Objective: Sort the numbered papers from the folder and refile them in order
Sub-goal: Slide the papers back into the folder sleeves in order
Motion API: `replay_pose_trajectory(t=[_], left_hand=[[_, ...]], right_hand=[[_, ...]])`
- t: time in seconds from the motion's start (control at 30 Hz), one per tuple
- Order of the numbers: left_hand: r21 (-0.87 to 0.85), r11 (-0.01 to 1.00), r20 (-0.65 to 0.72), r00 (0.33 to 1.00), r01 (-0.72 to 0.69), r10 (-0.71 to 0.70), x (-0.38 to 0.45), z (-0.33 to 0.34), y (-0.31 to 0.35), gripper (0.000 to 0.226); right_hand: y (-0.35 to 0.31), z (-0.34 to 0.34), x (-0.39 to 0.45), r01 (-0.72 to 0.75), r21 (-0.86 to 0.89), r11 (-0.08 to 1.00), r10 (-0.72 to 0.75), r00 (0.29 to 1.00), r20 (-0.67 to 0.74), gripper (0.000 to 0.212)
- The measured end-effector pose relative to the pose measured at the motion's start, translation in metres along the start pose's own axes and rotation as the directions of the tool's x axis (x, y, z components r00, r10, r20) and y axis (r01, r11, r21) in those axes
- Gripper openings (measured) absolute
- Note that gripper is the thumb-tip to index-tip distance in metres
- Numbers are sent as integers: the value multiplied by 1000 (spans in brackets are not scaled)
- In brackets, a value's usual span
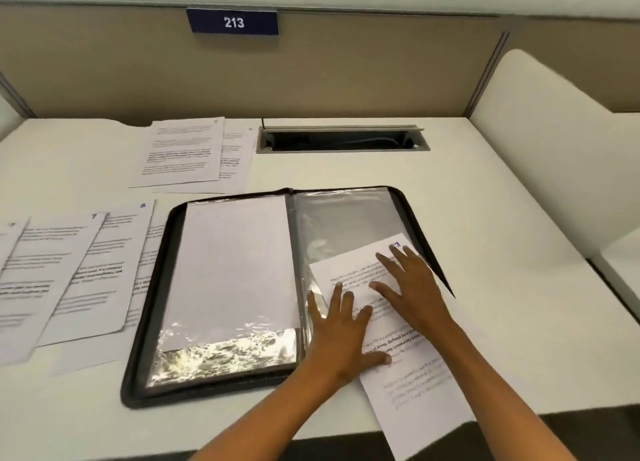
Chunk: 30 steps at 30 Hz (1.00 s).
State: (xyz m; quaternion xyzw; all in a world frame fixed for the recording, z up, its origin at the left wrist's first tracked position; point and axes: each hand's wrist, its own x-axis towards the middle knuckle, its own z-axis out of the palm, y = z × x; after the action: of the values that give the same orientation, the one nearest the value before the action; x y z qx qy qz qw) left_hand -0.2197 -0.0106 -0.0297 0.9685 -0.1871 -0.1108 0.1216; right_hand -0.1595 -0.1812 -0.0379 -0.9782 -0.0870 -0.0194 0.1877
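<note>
- Nearest, a printed sheet [408, 367] marked with a blue number at its top corner lies tilted over the right half of the folder; its lower end hangs past the front edge of the desk [502, 253].
- Both hands lie flat on that sheet with fingers straight and spread, gripping nothing: the left hand [341, 336] presses its left edge, fingertips reaching the plastic sleeve, and the right hand [412, 284] rests higher up, near the number.
- The black zip folder [152, 287] lies open on the desk. Its left sleeve [235, 263] holds a white page, blank side up; the right sleeve [343, 218] looks clear above the tilted sheet, and whether the sheet's top has entered it cannot be told.
- Left of the folder, numbered pages [69, 273] are fanned out overlapping; 7 and 5 are legible.
- Further back, two more printed pages [183, 152] overlap.
- Beyond, a cable slot [341, 138] is set in the desk, below a partition sign [232, 21] reading 213.
</note>
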Motion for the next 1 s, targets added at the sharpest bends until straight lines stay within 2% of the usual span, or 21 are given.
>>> replay_pose_trajectory(t=[0.07,0.1,0.2,0.23,0.3,0.4,0.47,0.53,0.63,0.7,0.77,0.87,1.0], left_hand=[[-4,999,-17,999,41,-41,-11,-1,7,70],[-61,997,-47,998,48,-51,-14,-2,9,65],[-225,973,-233,967,45,-98,-11,-11,1,41],[-238,970,-277,953,57,-124,-8,-14,-6,29],[-270,959,-312,935,85,-170,0,-22,-17,22],[-289,952,-238,955,101,-174,9,-28,-32,25],[-246,967,-111,989,70,-99,15,-28,-37,31],[-210,977,30,999,39,-34,17,-29,-37,49],[-232,973,89,996,2,19,22,-30,-35,71],[-263,965,112,992,-18,49,22,-30,-31,74],[-290,956,117,990,-37,74,22,-27,-26,67],[-331,942,91,992,-54,89,21,-27,-21,46],[-412,911,86,995,-15,56,20,-29,-21,23]], right_hand=[[0,11,-6,35,-116,993,-23,994,103,105],[1,15,-14,41,-148,988,-20,990,138,110],[6,16,-40,81,-109,991,-63,986,154,104],[8,16,-49,112,-99,989,-95,982,163,99],[15,14,-69,182,-65,981,-165,965,202,89],[23,10,-98,297,10,955,-293,934,203,84],[26,7,-114,330,21,944,-327,922,207,88],[27,4,-126,318,14,948,-313,923,226,91],[25,2,-136,324,13,946,-317,916,245,85],[24,4,-143,367,-6,930,-356,904,236,79],[23,7,-148,411,-39,911,-393,892,222,75],[23,9,-152,443,-62,894,-424,884,197,74],[23,9,-154,444,-41,895,-433,888,151,78]])
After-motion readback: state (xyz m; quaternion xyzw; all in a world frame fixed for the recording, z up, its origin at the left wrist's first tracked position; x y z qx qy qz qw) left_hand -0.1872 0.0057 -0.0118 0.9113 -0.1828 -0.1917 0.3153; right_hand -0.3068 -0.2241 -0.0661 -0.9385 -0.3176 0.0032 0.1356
